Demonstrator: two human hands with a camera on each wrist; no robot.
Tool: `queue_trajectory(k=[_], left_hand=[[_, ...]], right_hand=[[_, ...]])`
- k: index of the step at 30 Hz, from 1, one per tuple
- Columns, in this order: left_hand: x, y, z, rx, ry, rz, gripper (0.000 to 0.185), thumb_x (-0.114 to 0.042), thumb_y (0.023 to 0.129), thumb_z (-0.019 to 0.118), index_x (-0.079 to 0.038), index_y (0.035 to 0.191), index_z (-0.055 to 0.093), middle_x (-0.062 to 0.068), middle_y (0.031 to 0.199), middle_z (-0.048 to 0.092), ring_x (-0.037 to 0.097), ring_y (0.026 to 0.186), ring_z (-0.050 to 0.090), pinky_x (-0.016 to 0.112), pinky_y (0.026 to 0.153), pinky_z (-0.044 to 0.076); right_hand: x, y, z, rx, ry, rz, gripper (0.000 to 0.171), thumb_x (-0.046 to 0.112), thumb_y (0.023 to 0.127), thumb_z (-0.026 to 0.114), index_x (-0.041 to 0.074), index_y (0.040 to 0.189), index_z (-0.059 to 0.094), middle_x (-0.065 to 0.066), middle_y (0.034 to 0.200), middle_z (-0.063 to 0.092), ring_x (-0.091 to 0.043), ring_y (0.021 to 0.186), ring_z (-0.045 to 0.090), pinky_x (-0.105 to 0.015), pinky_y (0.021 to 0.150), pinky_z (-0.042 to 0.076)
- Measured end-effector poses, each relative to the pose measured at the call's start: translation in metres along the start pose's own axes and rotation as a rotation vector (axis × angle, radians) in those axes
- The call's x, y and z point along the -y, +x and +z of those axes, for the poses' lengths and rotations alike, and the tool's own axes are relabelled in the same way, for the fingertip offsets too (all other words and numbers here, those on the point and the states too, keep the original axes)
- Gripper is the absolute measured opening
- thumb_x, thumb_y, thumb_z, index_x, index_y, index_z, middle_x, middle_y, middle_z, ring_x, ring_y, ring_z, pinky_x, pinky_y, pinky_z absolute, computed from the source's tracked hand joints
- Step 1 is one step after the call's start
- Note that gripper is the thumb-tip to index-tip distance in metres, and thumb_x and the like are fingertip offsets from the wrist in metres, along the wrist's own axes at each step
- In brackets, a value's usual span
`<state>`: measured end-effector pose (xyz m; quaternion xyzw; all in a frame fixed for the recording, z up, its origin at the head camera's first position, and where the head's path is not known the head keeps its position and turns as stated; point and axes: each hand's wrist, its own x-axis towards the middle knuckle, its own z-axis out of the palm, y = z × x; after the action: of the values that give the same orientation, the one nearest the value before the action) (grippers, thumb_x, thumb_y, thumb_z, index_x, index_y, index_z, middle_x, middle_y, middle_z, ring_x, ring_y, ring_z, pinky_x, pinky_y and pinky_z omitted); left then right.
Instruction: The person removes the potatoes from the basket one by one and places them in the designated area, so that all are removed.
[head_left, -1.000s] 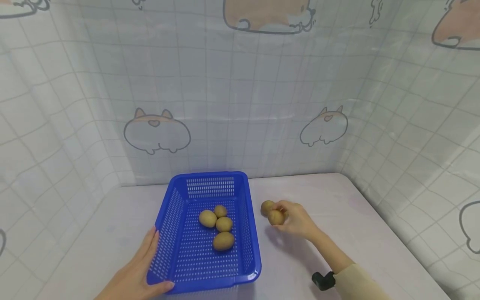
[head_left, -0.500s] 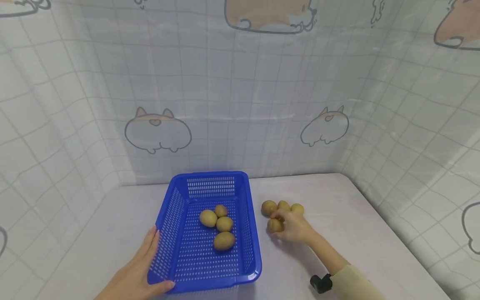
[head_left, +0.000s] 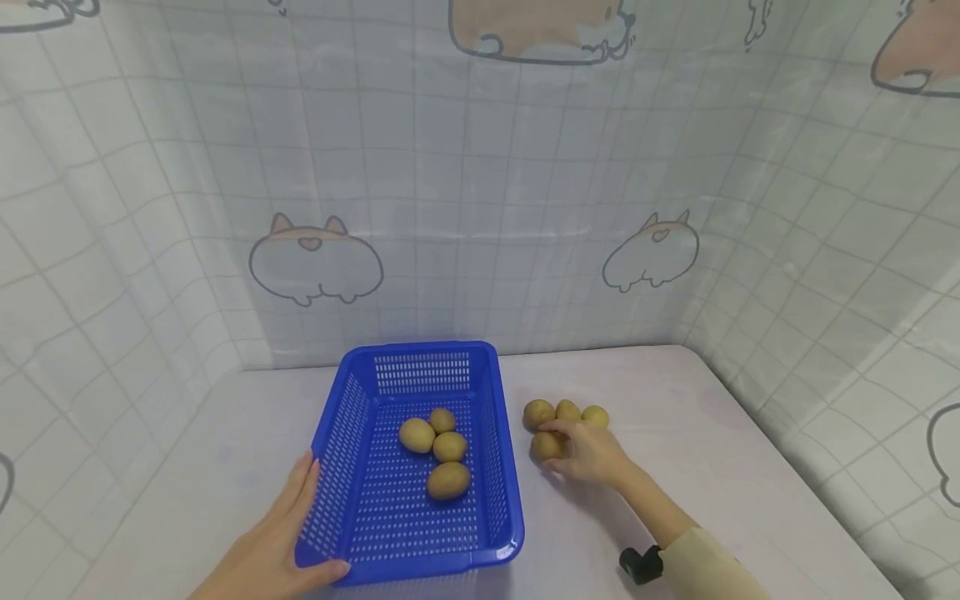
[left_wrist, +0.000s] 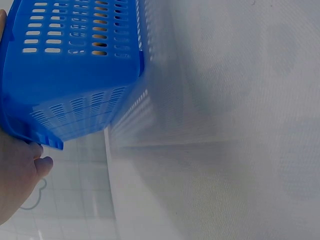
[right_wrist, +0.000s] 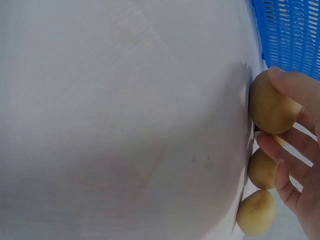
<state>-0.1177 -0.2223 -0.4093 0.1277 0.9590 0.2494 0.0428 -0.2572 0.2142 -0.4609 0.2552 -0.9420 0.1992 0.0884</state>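
Judging by how things lie, the brown oval potatoes are evenly divided: four potatoes (head_left: 450, 447) sit inside the blue perforated plastic basket (head_left: 420, 350), grouped toward its right side, and four are outside it, to the right. Of those outside, two brown ones (head_left: 538, 414) and a yellower rounded one (head_left: 596, 416) lie in a row on the pale table (head_left: 660, 392); the fourth, a brown oval potato (head_left: 546, 447) just nearer than the row, is pinched by the right hand (head_left: 592, 454) between thumb and fingers. Whether it bears on the table or is slightly raised, I cannot tell. The left hand (head_left: 273, 546) is spread against the basket's near left corner, fingers fairly straight along the left side, thumb on the near rim. The basket's right wall stands between the pinched potato and those inside. Beyond hangs a white gridded sheet (head_left: 480, 283) with cartoon animals.
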Motion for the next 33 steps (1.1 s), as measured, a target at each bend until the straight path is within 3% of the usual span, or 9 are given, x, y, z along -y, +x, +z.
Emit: queue_trajectory(k=[5, 9, 14, 21, 26, 33], left_hand=[[0.001, 0.001, 0.0, 0.009, -0.009, -0.003, 0.122, -0.056, 0.078, 0.071, -0.004, 0.153, -0.01, 0.024, 0.158, -0.008, 0.056, 0.135, 0.017, 0.071, 0.085, 0.041], [0.002, 0.001, 0.001, 0.002, -0.007, 0.005, 0.122, -0.057, 0.078, 0.071, -0.004, 0.153, -0.009, 0.024, 0.158, -0.008, 0.056, 0.135, 0.017, 0.07, 0.084, 0.042], [0.002, 0.0, 0.001, -0.018, -0.006, 0.023, 0.122, -0.056, 0.077, 0.072, -0.003, 0.153, -0.007, 0.024, 0.158, -0.007, 0.057, 0.134, 0.019, 0.07, 0.081, 0.044], [0.002, 0.0, 0.001, -0.036, -0.003, 0.033, 0.123, -0.056, 0.076, 0.073, -0.002, 0.153, -0.007, 0.024, 0.158, -0.006, 0.057, 0.134, 0.02, 0.069, 0.082, 0.044], [0.002, 0.0, 0.001, -0.025, -0.001, 0.02, 0.123, -0.057, 0.077, 0.072, -0.003, 0.153, -0.008, 0.024, 0.158, -0.007, 0.057, 0.134, 0.02, 0.069, 0.082, 0.044], [0.002, 0.0, 0.002, -0.05, 0.007, 0.049, 0.123, -0.056, 0.075, 0.073, -0.001, 0.153, -0.005, 0.023, 0.158, -0.006, 0.057, 0.133, 0.022, 0.068, 0.081, 0.046]], right_hand=[[-0.002, -0.003, -0.004, -0.011, -0.002, 0.029, 0.058, 0.04, 0.069, 0.084, 0.019, 0.121, 0.067, 0.003, 0.106, 0.069, -0.009, 0.074, 0.055, -0.03, 0.06, 0.049], [-0.004, -0.006, -0.013, -0.079, 0.04, 0.044, 0.057, 0.04, 0.068, 0.086, 0.018, 0.117, 0.067, 0.002, 0.101, 0.067, -0.017, 0.083, 0.058, -0.037, 0.066, 0.05], [-0.006, -0.009, -0.027, -0.165, 0.105, 0.035, 0.064, 0.04, 0.066, 0.087, 0.013, 0.119, 0.064, -0.001, 0.109, 0.068, -0.022, 0.092, 0.064, -0.041, 0.077, 0.052], [-0.005, -0.01, -0.039, -0.265, 0.155, -0.1, 0.069, 0.035, 0.066, 0.088, 0.013, 0.125, 0.061, -0.002, 0.108, 0.068, -0.022, 0.091, 0.066, -0.045, 0.077, 0.054], [0.0, -0.009, -0.04, -0.29, 0.19, -0.178, 0.067, 0.03, 0.067, 0.089, 0.01, 0.125, 0.061, -0.006, 0.106, 0.069, -0.021, 0.086, 0.066, -0.04, 0.074, 0.055], [0.009, -0.004, -0.049, -0.3, 0.219, -0.208, 0.068, 0.027, 0.068, 0.088, 0.013, 0.128, 0.059, -0.003, 0.101, 0.069, -0.021, 0.086, 0.065, -0.035, 0.071, 0.055]])
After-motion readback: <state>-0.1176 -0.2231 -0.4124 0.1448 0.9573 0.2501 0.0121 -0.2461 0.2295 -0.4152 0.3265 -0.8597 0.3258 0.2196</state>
